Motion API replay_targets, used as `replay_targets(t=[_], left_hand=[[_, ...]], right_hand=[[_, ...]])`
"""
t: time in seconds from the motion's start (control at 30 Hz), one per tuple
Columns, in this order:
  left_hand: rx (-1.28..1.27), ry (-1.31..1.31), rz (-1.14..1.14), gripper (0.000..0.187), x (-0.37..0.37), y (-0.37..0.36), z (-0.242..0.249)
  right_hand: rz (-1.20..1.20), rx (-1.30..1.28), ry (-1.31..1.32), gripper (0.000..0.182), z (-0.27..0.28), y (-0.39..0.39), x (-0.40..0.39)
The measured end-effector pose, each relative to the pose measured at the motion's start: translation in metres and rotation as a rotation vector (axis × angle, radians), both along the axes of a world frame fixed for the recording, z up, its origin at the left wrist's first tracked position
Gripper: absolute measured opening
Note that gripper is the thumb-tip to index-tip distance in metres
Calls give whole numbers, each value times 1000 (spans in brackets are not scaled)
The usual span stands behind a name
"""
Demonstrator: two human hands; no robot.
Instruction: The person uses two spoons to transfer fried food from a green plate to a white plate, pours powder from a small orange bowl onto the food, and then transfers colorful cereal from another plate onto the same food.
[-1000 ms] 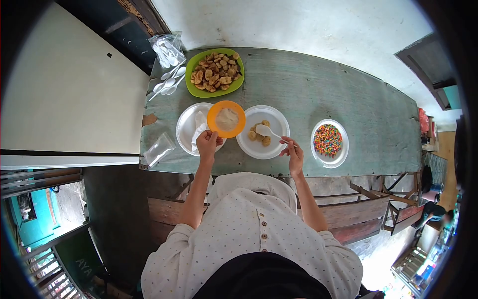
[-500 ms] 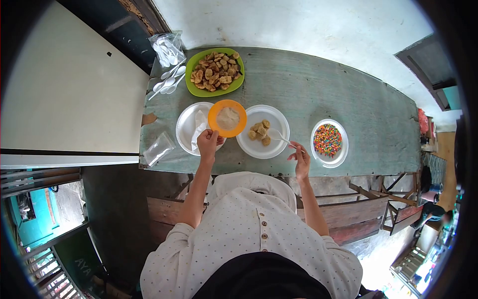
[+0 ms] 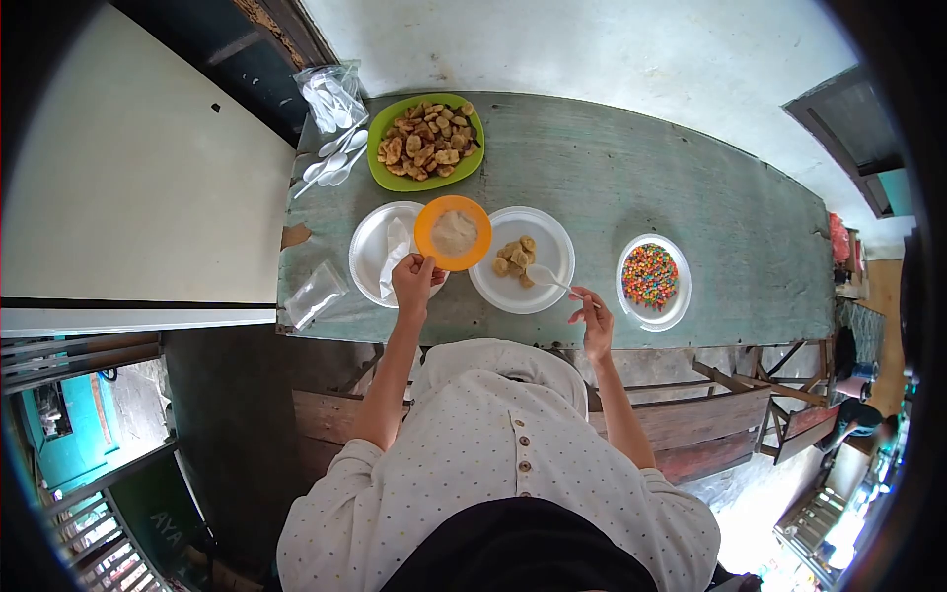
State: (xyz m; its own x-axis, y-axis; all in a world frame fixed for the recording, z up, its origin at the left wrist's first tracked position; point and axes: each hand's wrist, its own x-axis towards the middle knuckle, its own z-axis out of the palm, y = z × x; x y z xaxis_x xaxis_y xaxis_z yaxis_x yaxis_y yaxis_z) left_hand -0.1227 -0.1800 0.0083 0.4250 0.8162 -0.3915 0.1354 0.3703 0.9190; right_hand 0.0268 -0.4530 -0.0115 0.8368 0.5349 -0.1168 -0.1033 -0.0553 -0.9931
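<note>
Head view, looking down on a green worktop (image 3: 671,187). Left hand (image 3: 414,278) raised, forearm straight up from the near edge, fingers pinched on the near rim of an orange bowl (image 3: 453,233); the bowl is roughly level, holds pale powder, and hangs over the gap between two white plates. Right hand (image 3: 593,318) near the worktop's near edge, elbow bent, fingers gripping the handle end of a white plastic spoon (image 3: 548,278). Spoon's long axis runs from the hand up-left, its bowl over the near part of the white plate (image 3: 552,237) with a few fried pieces. Left white plate (image 3: 370,247) holds a tissue. Far: green plate of fried pieces (image 3: 425,143), loose white spoons (image 3: 333,166). Right: plate of coloured candies (image 3: 651,279).
</note>
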Motion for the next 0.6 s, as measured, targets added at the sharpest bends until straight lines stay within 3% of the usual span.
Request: replay_targets(t=[0.13,0.3,0.43,0.5,0.6], left_hand=[[8,6,0,11,-2,2,-2],[9,-8,-11,12,1,0,-3],[-43,-10,-4,12,3,-3,-2],[-46,-23,-6,12,3,-3,-3],[-38,5,-51,12,2,-6,-6]], right_hand=[[-41,-43,-26,30,4,-3,2],[50,-136,-257,24,18,2,-1],[115,-148,-246,25,22,7,0],[-66,-99,-209,24,29,14,5],[-76,36,-218,24,47,30,6]])
